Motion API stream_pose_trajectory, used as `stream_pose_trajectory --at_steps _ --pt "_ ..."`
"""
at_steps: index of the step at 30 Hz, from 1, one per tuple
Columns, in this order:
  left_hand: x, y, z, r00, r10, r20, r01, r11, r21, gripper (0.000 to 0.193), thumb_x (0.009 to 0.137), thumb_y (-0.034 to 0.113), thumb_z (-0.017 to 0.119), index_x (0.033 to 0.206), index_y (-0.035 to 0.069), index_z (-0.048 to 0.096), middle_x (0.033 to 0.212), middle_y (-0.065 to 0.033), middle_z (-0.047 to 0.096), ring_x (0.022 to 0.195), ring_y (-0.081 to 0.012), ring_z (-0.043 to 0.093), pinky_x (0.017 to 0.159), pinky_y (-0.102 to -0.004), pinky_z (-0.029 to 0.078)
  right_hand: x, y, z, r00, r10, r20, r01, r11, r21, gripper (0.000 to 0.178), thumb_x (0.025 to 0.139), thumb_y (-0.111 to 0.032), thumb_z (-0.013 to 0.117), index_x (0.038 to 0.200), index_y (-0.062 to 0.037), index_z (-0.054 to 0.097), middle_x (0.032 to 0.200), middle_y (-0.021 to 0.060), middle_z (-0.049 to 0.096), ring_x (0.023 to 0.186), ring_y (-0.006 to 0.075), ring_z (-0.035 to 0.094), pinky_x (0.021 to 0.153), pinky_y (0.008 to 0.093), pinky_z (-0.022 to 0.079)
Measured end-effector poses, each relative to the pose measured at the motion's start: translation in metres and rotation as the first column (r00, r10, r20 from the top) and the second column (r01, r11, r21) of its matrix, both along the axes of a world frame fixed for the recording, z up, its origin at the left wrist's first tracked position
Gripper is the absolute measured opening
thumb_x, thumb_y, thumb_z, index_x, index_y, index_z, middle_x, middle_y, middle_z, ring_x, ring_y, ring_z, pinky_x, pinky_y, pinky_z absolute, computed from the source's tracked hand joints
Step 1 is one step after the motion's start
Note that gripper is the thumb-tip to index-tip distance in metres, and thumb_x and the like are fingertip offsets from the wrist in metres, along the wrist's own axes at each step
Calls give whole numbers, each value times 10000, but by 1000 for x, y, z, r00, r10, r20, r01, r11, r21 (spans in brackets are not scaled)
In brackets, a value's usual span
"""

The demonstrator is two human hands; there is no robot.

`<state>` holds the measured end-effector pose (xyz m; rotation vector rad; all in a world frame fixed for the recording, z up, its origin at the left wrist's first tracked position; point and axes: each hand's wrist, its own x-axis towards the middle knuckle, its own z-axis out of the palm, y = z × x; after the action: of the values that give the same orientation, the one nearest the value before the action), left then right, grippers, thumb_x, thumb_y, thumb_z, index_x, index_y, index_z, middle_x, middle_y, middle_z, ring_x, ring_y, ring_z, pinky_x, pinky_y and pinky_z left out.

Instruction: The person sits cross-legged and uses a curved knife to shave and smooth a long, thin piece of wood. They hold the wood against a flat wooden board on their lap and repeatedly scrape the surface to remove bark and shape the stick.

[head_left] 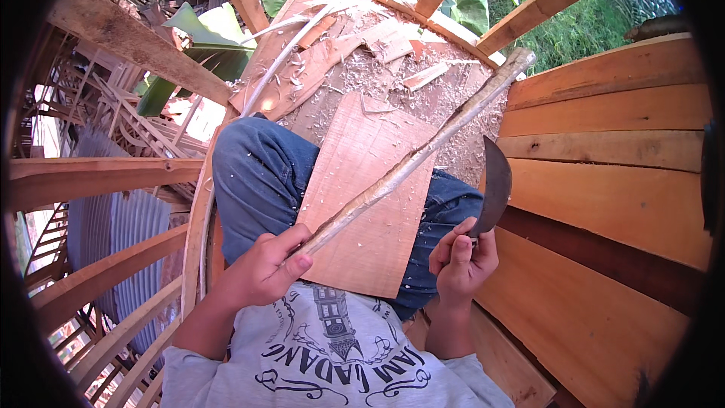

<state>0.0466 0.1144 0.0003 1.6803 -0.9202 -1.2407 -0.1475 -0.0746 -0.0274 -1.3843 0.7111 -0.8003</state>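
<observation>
My left hand (273, 266) is closed around the near end of a long, rough wooden stick (408, 164), which slants away up to the right. Beneath the stick, a flat wooden board (362, 234) rests across my lap between my knees. On the right, my right hand (464, 258) grips a curved dark-bladed sickle knife (496, 181), its blade pointing up and standing apart from the stick. The knife's handle is mostly hidden by my fingers.
Wood shavings and offcuts (389, 41) litter the floor ahead. A wall of planks (604, 196) rises close on the right. Wooden railing slats (113, 170) stand at the left, with corrugated metal sheets (140, 219) beyond. Banana leaves and grass (563, 38) lie outside.
</observation>
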Motion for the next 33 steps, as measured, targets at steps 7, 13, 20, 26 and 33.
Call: stream_pose_trajectory --at_steps 7,13,20,26,33 --pt "-4 -2 5 985 -41 167 52 997 -64 229 906 206 574 974 -4 515 644 -184 547 589 -355 611 531 -378 447 -2 -3 22 934 356 -34 -327 888 324 171 926 -146 562 898 22 560 546 -7 498 420 40 435 392 197 306" --pt "-2 -5 4 998 -55 -39 54 998 -9 230 912 213 566 971 -2 509 664 -191 559 607 -345 623 544 -361 437 5 3 -7 979 -203 22 200 929 -312 228 957 -198 533 873 12 501 574 13 507 425 47 434 390 190 315" --pt "-3 -4 11 992 -40 118 40 999 1 237 912 223 569 971 1 509 654 -177 562 611 -336 628 547 -346 437 -4 -8 21 934 358 17 -348 895 279 203 931 -166 585 847 3 507 563 5 493 428 49 457 395 192 321" --pt "-6 -6 11 988 -96 120 106 991 -79 236 904 220 576 965 1 513 635 -168 551 586 -327 618 540 -343 438 4 15 -5 961 -137 238 120 989 86 260 950 -224 565 861 -23 426 541 30 455 398 75 440 369 213 353" --pt "-3 -3 9 992 -13 123 15 1000 -22 221 897 204 581 947 -1 516 626 -159 547 555 -323 600 533 -349 439 -10 -15 10 979 -51 197 38 997 67 295 954 -276 549 859 -21 434 539 28 447 376 67 407 345 215 334"
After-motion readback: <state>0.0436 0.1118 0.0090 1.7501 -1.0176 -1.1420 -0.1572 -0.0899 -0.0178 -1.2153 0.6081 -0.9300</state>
